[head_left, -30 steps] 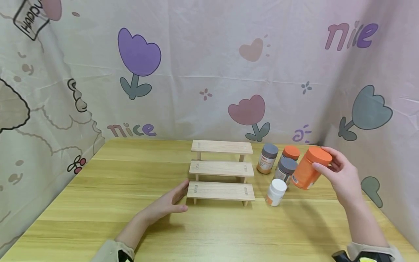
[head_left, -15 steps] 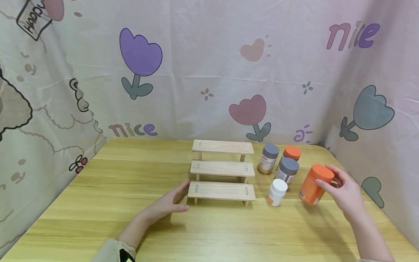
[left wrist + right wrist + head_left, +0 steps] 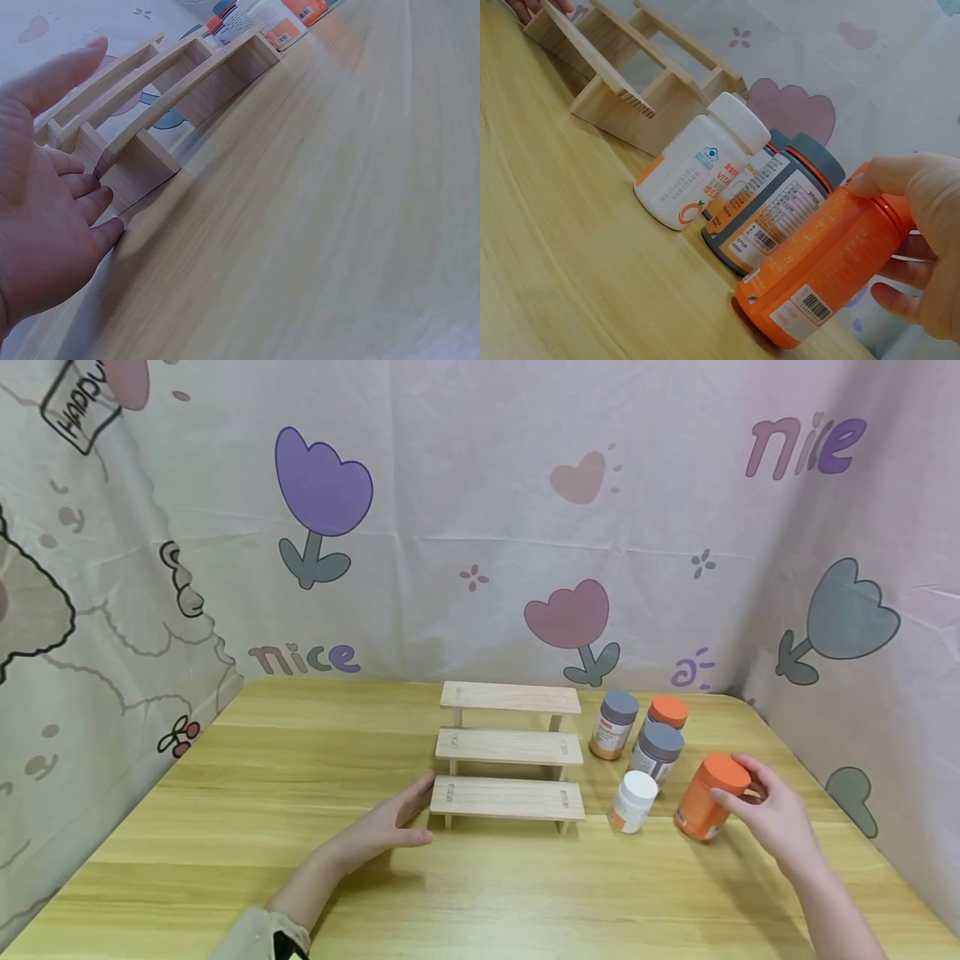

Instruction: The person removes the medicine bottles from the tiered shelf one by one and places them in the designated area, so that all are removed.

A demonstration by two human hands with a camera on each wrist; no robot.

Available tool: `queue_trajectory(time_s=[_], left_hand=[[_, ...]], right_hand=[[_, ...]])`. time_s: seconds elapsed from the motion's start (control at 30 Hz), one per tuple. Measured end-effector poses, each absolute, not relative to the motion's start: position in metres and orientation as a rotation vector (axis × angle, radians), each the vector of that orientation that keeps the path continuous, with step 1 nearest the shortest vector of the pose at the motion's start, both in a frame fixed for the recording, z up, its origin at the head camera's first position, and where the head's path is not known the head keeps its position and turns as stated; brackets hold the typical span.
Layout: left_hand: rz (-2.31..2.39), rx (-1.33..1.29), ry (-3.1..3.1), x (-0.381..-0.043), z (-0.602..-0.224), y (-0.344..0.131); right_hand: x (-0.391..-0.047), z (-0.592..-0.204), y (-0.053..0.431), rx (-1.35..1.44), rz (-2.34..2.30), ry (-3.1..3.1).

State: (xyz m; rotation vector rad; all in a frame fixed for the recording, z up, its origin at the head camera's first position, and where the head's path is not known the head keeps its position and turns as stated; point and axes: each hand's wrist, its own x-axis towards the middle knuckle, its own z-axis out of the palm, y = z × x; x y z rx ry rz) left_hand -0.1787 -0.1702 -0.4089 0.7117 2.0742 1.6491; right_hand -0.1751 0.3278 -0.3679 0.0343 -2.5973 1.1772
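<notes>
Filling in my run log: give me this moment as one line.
right hand: grips orange bottle, tilted, base on table | left hand: open, fingers against wooden step shelf | white bottle beside

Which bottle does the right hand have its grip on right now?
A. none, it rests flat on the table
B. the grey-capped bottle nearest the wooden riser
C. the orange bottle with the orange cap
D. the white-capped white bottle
C. The right hand curls its fingers and thumb around the cap end of the orange bottle, which is tilted beside the white bottle.
</notes>
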Motion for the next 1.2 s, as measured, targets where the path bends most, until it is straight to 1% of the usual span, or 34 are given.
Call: queue_trajectory(time_s=[1.0,1.2], left_hand=[[1.649,0.713,2.078,-0.181,-0.41,-0.168],[1.641,0.703,2.154,-0.184,-0.4,-0.174]], right_hand=[[-0.17,-0.364,0.333,0.18,1.157,-2.648],[-0.174,-0.351,0.335,0.247,1.137,-2.561]])
